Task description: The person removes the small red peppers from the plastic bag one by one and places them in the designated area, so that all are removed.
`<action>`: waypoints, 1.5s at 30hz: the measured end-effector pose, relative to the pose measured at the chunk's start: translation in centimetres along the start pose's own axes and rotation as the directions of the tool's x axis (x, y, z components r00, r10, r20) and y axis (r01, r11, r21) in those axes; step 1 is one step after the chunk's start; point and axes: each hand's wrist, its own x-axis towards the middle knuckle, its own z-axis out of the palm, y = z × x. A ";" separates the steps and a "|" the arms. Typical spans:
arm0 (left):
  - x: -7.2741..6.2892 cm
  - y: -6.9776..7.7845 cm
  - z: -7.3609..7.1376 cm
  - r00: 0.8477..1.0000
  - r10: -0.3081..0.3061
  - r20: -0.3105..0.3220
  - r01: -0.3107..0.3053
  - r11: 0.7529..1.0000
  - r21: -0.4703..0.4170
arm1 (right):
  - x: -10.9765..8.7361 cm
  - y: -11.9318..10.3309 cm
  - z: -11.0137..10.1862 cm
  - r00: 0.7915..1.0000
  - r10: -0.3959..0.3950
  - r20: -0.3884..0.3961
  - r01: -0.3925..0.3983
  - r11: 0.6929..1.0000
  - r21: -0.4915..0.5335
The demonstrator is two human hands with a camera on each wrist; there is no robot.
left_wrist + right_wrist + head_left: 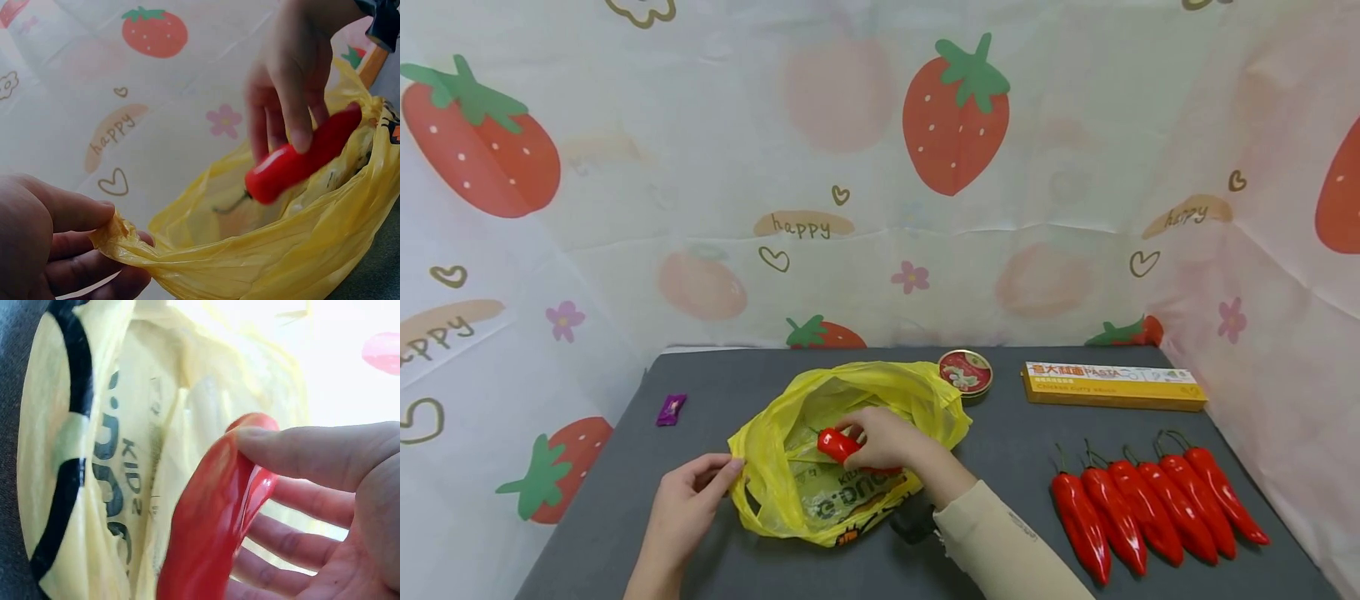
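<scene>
A yellow plastic bag [775,417] lies with its mouth spread wide at the middle of the table. My left hand [688,500] pinches the left edge of its rim between thumb and fingers; the left wrist view shows the gathered plastic [122,240] there. Over the bag's mouth, my right hand [883,437] holds a red chili pepper [835,446] by its side, thumb on one face and fingers on the other. The pepper's thin stem [232,203] points left in the head view. In the right wrist view the pepper [209,519] overlaps the bag's printed inside [115,469].
Several red chili peppers [1150,508] lie in a row at the right of the table [1000,467]. Behind them is a yellow pasta box [1112,392]. A round red tin [966,372] stands right behind the bag, and a small purple wrapped candy [671,410] lies at the left.
</scene>
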 end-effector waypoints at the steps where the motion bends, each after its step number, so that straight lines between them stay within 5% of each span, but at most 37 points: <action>1: 0.0 0.0 0.0 1.000 0.000 0.000 0.000 1.000 0.000 | -0.3 0.0 -0.1 1.000 -0.002 -0.006 0.002 1.000 0.023; 11: -0.1 -0.3 -0.3 1.000 0.001 -0.013 -0.001 1.000 0.014 | -3.9 1.0 -1.2 0.999 -0.010 -0.053 0.019 0.986 0.164; 23: 0.0 -0.5 -0.5 1.000 0.001 -0.015 -0.001 1.000 -0.008 | -9.1 2.6 -2.2 0.990 0.069 -0.123 -0.025 0.944 0.329; 35: 0.1 -0.5 -0.5 1.000 -0.024 -0.020 0.023 0.999 -0.040 | -15.1 5.9 -3.6 0.948 0.188 -0.257 -0.117 0.956 0.269; 45: 0.1 -0.6 -0.8 0.996 -0.031 -0.078 0.028 0.999 -0.041 | -18.9 9.9 -4.2 0.886 0.354 -0.300 -0.289 0.927 0.240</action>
